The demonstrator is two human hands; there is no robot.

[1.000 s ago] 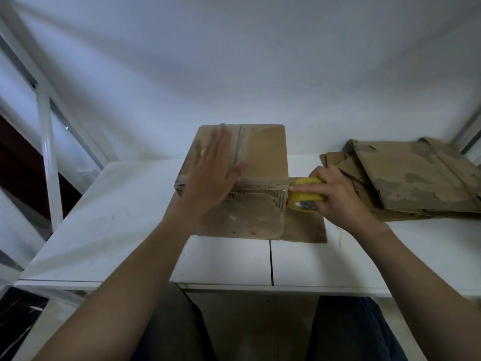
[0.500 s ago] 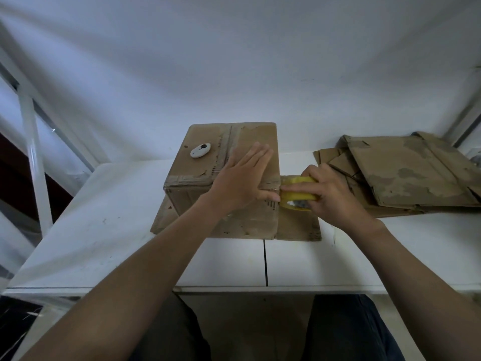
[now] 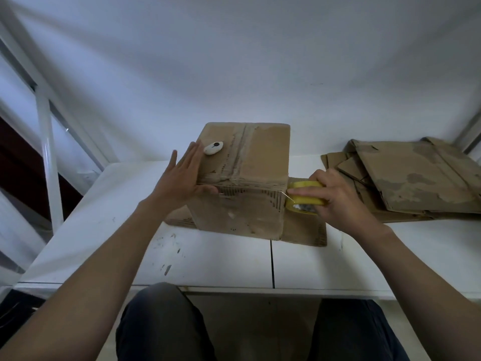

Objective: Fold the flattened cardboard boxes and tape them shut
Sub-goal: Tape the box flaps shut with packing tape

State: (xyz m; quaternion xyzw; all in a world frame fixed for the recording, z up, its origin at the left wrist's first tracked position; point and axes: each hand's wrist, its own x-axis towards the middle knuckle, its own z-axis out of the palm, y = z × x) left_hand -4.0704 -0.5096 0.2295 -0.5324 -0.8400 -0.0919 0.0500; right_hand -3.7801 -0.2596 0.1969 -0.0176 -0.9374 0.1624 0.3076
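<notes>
Left hand (image 3: 182,181) newly at box (image 3: 261,155) edge

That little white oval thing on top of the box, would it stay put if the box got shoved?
Probably not: the white oval object lies unheld on the box, near its left edge, so a shove might slide it off. Its rounded shape looks apt to rock or roll.

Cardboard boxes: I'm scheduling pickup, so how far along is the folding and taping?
One box stands folded, its top seam closed. In hand: the right hand holds the yellow tape roll at the box's near right corner while the left hand presses flat on its left side. Left: the pile of flattened boxes at right, none folded.
</notes>
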